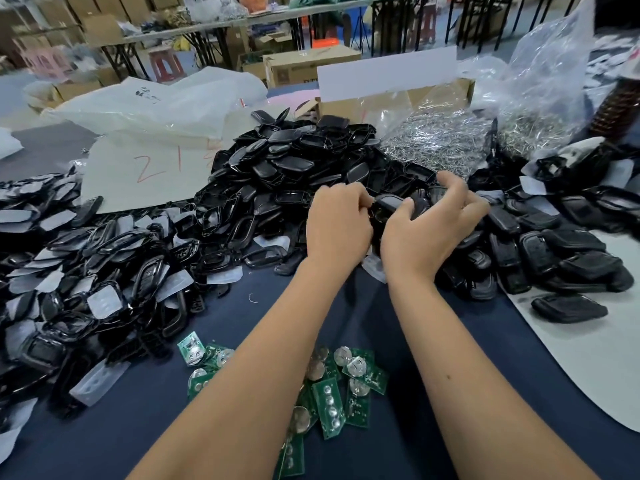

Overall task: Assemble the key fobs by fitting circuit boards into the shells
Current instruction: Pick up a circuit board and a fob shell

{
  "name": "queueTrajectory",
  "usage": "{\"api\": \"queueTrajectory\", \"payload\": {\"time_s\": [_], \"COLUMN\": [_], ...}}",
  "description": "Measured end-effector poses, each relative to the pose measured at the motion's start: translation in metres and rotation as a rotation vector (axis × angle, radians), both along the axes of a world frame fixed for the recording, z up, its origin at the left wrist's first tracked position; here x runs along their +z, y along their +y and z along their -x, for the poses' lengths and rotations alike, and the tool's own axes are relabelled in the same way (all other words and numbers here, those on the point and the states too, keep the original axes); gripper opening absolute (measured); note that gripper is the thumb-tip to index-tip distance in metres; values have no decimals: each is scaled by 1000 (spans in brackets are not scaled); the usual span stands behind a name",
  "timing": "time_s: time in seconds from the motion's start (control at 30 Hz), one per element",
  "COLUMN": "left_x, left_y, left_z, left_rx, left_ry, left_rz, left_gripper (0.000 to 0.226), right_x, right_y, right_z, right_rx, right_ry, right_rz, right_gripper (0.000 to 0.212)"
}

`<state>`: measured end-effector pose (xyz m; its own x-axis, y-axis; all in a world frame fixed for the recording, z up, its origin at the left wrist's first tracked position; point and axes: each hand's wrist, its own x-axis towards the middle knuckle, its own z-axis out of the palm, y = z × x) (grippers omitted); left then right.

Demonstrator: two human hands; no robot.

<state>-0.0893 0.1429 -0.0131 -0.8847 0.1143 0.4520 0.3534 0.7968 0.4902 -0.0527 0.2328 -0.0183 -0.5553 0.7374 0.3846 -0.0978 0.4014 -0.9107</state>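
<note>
A black key fob shell (389, 207) is held between both hands above the middle of the table. My left hand (337, 225) grips its left end with curled fingers. My right hand (427, 230) pinches its right side with thumb and fingers, the forefinger raised. Whether a board sits inside the shell is hidden. Several green circuit boards (332, 386) with round silver cells lie on the dark blue table (214, 427) under my forearms.
A big heap of black shells (298, 168) rises behind my hands. Black frames and grey button pads (79, 271) spread at the left, more black shells (561, 251) at the right. Clear bags of metal parts (446, 140) and a cardboard box (391, 98) stand at the back.
</note>
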Motion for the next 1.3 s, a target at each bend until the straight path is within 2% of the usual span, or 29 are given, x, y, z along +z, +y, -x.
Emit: {"api": "queueTrajectory", "payload": {"time_s": [0.07, 0.13, 0.23, 0.37, 0.47, 0.6, 0.7, 0.77, 0.83, 0.93, 1.03, 1.17, 1.3], "left_x": [1, 3, 8, 15, 18, 25, 34, 36, 29, 17, 6, -8, -14], "left_y": [-3, -8, -14, -18, -22, -35, -57, -74, -89, -113, -140, -172, -180], "left_z": [15, 30, 46, 53, 54, 50, 40, 28, 13, -12, -36, -61, -74], "left_rx": [-73, -125, -149, -210, -247, -137, -38, 23, 24, 44, 118, 155, 132], "left_ry": [34, -19, -98, -72, -94, -26, 7, -64, -217, -358, -357, -335, -324], "left_rz": [207, 354, 472, 483, 448, 203, -89, -229, -409, -694, -790, -839, -870], "left_gripper": [32, 41, 36, 11, 11, 13, 14, 12, 9, 28, 31, 22, 16], "right_x": [0, 0, -1, 0, -1, 3, 9, 9, 5, -1, -3, -7, -4], "right_y": [-2, -3, -3, -3, -6, -11, -21, -29, -36, -51, -73, -104, -109], "right_z": [0, 0, -1, 0, -1, -2, -7, -11, -14, -22, -34, -52, -56], "right_rx": [19, 34, 38, 50, 77, 179, 511, 820, 1090, 1338, 1431, 1424, 1410], "right_ry": [8, 0, 6, 23, 48, 188, 238, 143, -50, -300, -336, -345, -378], "right_rz": [4, 7, -4, -19, -44, -119, -154, -213, -321, -488, -649, -927, -923], "right_gripper": [44, 42, 40, 40, 38, 30, 15, 4, 19, 27, 25, 40, 30]}}
